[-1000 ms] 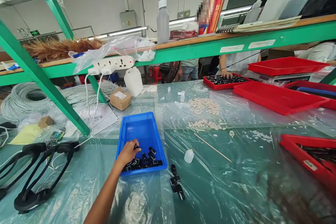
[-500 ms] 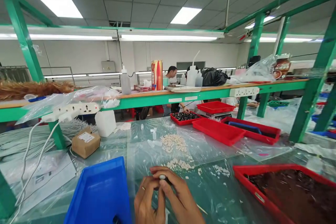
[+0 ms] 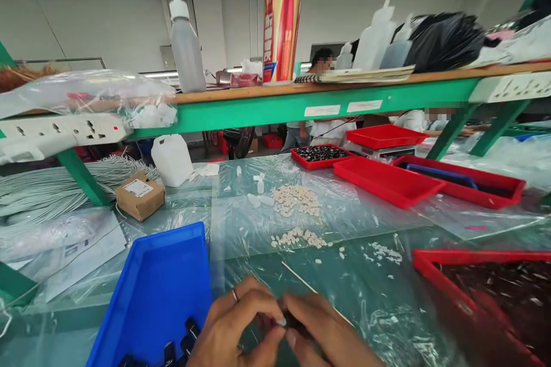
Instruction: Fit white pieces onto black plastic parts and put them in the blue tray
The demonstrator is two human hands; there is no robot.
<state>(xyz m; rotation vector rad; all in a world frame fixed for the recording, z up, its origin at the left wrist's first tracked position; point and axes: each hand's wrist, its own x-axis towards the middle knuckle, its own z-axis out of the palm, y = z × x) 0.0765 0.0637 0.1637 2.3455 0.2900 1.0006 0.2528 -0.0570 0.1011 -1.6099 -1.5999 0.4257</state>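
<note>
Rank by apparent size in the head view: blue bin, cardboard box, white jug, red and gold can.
1. blue bin, nearest the camera
2. red and gold can
3. white jug and cardboard box look alike; no ranking.

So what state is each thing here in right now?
Left hand: pinching a small dark part.
Right hand: pinching the same part.
Blue tray: open, few black parts in it.
Squeeze bottle: upright, capped.
Can: upright.
Cardboard box: closed.

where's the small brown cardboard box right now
The small brown cardboard box sits on the left of the head view, between the white plastic jug and the blue plastic bin.
</note>
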